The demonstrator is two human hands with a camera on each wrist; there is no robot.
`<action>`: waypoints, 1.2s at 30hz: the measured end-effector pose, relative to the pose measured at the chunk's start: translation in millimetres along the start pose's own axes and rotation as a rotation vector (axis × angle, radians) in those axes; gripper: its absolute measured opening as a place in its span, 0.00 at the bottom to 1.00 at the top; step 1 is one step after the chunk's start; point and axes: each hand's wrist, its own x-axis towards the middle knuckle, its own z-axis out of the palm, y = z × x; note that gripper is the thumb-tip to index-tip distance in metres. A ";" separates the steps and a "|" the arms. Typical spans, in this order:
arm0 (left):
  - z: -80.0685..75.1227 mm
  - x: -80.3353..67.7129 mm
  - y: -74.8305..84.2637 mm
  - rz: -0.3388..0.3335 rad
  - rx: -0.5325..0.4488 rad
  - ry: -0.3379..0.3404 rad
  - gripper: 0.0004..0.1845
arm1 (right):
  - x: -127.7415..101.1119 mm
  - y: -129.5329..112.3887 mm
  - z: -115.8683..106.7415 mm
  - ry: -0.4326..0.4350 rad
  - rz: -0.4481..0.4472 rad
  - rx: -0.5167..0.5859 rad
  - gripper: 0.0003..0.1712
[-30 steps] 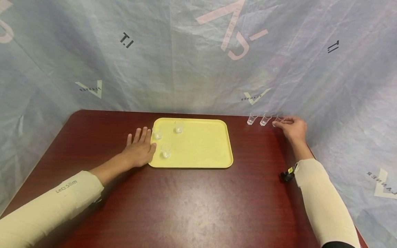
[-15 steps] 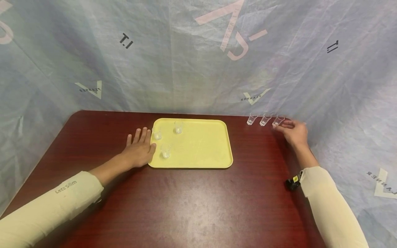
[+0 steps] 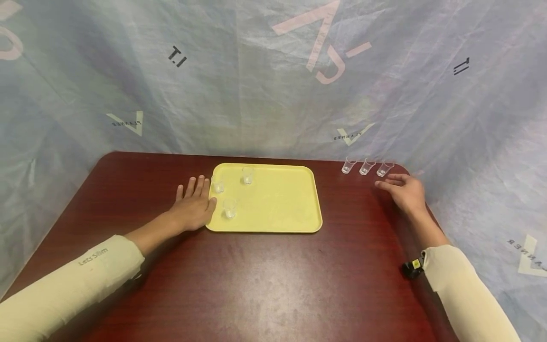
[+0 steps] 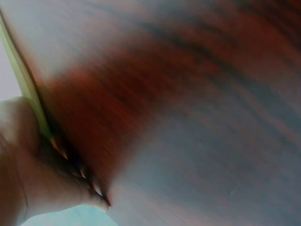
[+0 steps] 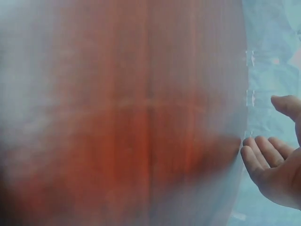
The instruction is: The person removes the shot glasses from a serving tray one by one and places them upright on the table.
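Head view: the left hand (image 3: 193,205) lies flat, fingers straight, against the yellow tray (image 3: 282,209); the right hand (image 3: 403,190), loosely spread and empty, rests just beside the rightmost cup (image 3: 383,168) of three. Left wrist view: the palm (image 4: 28,179) presses the table (image 4: 197,117) at the tray's edge. Right wrist view: relaxed fingers (image 5: 263,155) hold nothing.

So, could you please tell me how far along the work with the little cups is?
Three clear cups stand on the yellow tray. In hand: nothing; the right hand lies open beside the row, and the left hand rests flat against the tray's edge. Three cups stand on the table.
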 end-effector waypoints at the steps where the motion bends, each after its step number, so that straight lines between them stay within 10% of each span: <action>1: -1.6 -1.5 1.7 0.000 0.001 -0.003 0.45 | -3.2 -1.1 0.0 -0.008 -0.002 -0.003 0.42; 36: -6.5 -2.5 3.6 -0.014 0.020 -0.039 0.43 | -57.3 -86.3 51.5 -0.207 -0.214 0.163 0.35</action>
